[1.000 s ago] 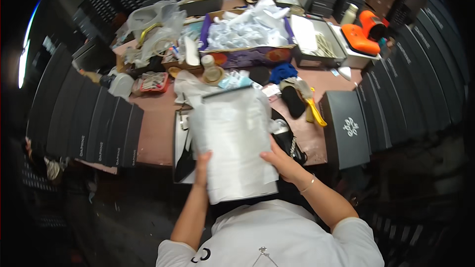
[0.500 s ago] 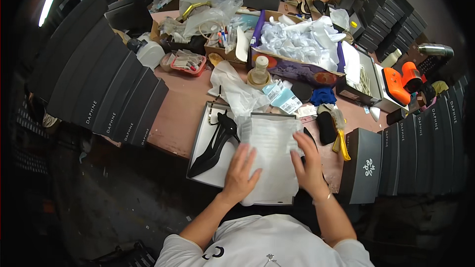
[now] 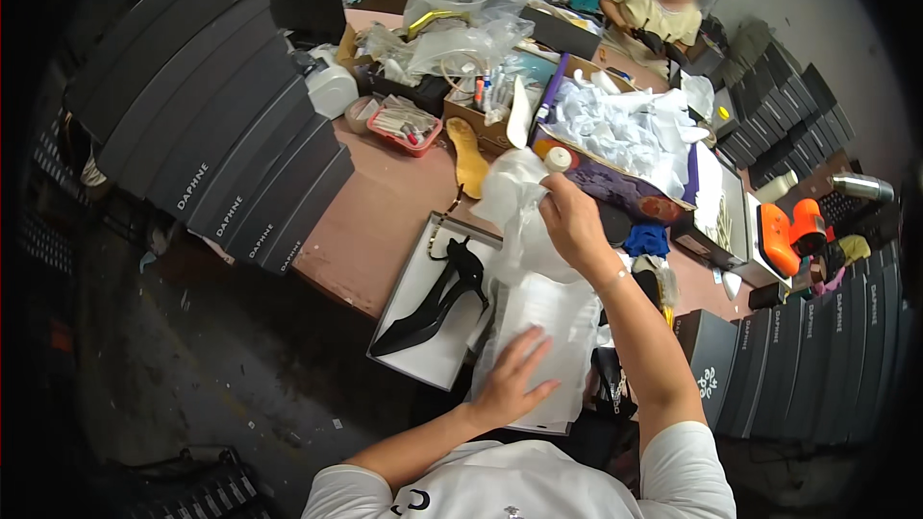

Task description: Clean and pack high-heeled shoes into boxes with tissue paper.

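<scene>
Lying flat in front of the body, just right of the open box [image 3: 433, 356]: the pad of white sheets [image 3: 553, 312]. Above its far end, raised and crumpled: a loose sheet [image 3: 514, 207], thin and whitish.

Judging progress, would call the work about midway. Done: one black heel [image 3: 437, 303] laid on its side in the box, bare, with a beaded strap [image 3: 445, 216] trailing over the far edge. Not yet boxed: a second black shoe [image 3: 611, 384], lying right of the pad, partly hidden. Not yet dealt with, apparently: the loose sheet and the pad. Cannot make out the support beneath.

Resting the left hand [image 3: 510, 389] palm down on the pad, fingers apart, gripping nothing. Pinching the loose sheet with the right hand [image 3: 574, 226], thumb and fingers together. Cannot tell the firmness of that pinch.

Farther out, on the pink table [image 3: 351, 245]: a tan insole [image 3: 468, 159], a red tray [image 3: 404, 145], and a purple carton [image 3: 611, 185] full of crumpled white paper. To either side, stacked dark boxes [image 3: 240, 154]. Across the table, a co-worker [image 3: 639, 10], handling something dark.
</scene>
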The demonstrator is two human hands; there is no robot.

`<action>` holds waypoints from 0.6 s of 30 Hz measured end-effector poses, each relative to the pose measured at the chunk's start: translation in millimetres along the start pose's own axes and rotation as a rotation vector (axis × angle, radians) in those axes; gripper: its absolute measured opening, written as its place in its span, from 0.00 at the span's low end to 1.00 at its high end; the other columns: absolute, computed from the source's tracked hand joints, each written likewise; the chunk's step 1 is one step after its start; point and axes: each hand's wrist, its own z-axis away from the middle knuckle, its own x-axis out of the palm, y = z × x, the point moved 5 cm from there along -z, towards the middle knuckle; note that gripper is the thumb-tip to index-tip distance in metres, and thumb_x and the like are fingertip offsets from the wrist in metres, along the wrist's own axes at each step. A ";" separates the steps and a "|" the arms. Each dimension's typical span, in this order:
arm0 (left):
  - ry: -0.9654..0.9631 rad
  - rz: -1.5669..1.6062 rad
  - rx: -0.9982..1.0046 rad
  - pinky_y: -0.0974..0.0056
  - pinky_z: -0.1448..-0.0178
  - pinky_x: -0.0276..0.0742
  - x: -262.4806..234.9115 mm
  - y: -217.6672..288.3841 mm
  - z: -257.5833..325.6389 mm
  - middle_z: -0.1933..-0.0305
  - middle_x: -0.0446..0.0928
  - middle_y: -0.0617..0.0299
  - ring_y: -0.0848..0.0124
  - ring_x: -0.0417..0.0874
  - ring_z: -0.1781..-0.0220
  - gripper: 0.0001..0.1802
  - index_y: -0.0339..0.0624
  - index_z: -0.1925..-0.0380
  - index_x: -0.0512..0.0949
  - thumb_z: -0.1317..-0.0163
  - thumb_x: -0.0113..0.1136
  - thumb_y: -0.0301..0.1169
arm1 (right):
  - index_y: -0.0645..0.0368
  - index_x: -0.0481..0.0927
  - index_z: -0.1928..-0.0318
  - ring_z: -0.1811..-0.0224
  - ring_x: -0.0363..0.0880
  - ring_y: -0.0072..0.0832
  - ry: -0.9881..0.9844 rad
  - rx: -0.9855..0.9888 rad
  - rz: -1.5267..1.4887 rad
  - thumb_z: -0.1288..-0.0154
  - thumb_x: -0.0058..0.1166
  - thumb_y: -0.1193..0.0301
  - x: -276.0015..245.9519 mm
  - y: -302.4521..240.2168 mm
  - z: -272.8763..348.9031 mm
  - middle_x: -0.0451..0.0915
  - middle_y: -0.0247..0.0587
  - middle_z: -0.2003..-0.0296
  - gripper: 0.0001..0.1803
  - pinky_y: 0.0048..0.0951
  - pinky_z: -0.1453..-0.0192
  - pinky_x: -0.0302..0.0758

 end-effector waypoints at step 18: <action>0.074 -0.288 -0.063 0.60 0.53 0.75 -73.8 41.4 -61.4 0.63 0.75 0.48 0.54 0.79 0.60 0.19 0.32 0.57 0.80 0.49 0.46 0.15 | 0.50 0.64 0.32 0.36 0.69 0.55 -0.274 0.374 0.054 0.56 0.75 0.58 -155.8 11.3 297.9 0.61 0.60 0.34 0.49 0.40 0.41 0.74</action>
